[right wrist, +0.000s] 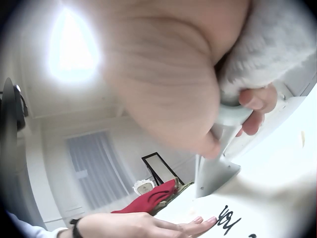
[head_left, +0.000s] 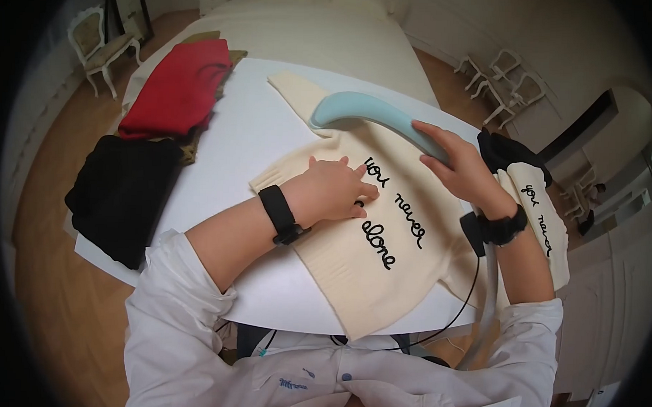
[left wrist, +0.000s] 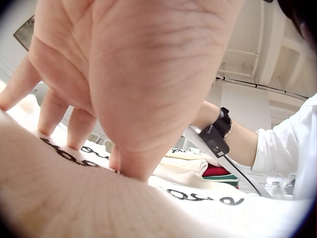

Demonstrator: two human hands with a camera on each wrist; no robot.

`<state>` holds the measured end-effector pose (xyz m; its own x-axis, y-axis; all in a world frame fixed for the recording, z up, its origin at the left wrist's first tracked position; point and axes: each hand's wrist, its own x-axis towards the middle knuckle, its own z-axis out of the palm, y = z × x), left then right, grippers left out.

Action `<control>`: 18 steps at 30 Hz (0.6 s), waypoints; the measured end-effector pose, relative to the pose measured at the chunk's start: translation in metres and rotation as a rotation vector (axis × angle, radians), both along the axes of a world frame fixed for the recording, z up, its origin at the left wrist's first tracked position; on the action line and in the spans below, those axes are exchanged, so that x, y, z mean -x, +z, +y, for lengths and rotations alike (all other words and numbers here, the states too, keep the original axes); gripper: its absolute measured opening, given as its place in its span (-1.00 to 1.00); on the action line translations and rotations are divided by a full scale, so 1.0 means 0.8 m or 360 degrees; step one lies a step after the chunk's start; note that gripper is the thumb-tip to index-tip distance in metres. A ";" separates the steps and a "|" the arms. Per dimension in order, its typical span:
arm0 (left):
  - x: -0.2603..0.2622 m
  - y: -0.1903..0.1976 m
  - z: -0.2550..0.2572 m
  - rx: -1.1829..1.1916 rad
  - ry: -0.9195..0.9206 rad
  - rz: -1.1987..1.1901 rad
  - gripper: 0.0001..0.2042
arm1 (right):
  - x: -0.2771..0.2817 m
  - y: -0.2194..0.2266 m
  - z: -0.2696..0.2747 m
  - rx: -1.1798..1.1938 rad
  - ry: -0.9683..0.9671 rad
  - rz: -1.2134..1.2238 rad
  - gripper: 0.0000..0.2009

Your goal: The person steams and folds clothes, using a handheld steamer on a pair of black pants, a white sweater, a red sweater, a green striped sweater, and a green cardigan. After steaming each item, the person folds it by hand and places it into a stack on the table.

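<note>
A cream sweater (head_left: pixel 381 277) with black cursive lettering lies spread on a white board. My left hand (head_left: pixel 333 191) rests on it with fingers spread, fingertips touching the knit beside the letters and covering part of them. My right hand (head_left: pixel 465 169) grips the handle of a light blue steamer (head_left: pixel 372 110), its head at the sweater's upper part near a sleeve. In the right wrist view, fingers curl round the steamer (right wrist: pixel 218 171). The left wrist view shows the left palm (left wrist: pixel 143 74) raised above the fabric with the fingertips down.
Folded red (head_left: pixel 179 91) and black (head_left: pixel 125 196) garments lie at the board's left. At its right are a black garment and a folded cream one (head_left: pixel 537 218) with lettering. The steamer's grey hose (head_left: pixel 489 302) runs down beside my right forearm. A bed (head_left: pixel 324 38) stands beyond the board (head_left: pixel 235 128).
</note>
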<state>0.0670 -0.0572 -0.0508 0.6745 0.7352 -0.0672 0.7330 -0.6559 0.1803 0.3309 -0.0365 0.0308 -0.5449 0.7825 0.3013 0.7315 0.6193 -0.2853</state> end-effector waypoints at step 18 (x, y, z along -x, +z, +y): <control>-0.007 -0.023 -0.002 -0.0164 0.0026 -0.0054 -0.73 | 0.064 -0.029 0.072 0.0264 -0.0054 0.0052 -0.23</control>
